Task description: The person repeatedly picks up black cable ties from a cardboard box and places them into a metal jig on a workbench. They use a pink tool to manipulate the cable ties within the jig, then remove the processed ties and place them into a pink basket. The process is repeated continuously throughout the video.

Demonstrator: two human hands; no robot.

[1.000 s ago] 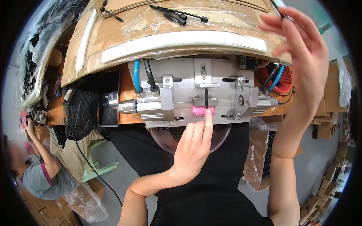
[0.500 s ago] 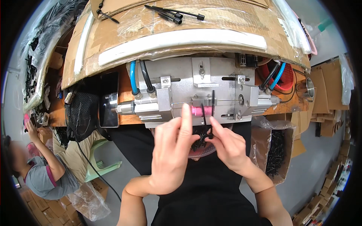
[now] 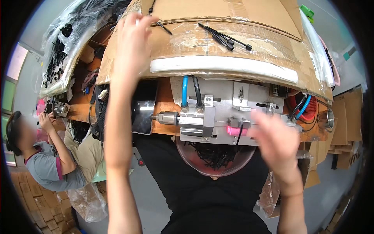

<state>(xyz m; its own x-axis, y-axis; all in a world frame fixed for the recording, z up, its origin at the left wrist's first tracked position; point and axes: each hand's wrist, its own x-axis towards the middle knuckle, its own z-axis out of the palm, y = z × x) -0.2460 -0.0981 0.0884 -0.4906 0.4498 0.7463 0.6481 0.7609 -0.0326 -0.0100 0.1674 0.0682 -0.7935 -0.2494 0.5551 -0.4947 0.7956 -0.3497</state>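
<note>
- Black stick (image 3: 239, 134) is at the metal fixture (image 3: 226, 99) on my worktop (image 3: 165, 102), crossing the pink block (image 3: 232, 130) at a slight tilt. Lower end pokes past the plate's near edge, roughly toward 6 o'clock. Can't see if anything's clamping it.
- Hands are well apart from each other, both pretty smeared with blur.
- Right hand (image 3: 274, 136) is just beside the block, at its 3 o'clock. Honestly can't tell if the fingers are touching or pinching anything.
- Left hand (image 3: 134, 43) is way off at the block's 10 o'clock, over the cardboard (image 3: 183, 45), fingertips right by a loose black piece (image 3: 164, 28). No clue if I've got hold of it.
- More black rods (image 3: 226, 37) lie up at 12 o'clock; the bowl (image 3: 193, 165) of dark bits is at 7.
- Step in hand, my guess: working a stick at the block, setting it or freeing it, can't say which.
- Next move, imo, calls for a light pinch near the stick's free end, without nudging the block.
</note>
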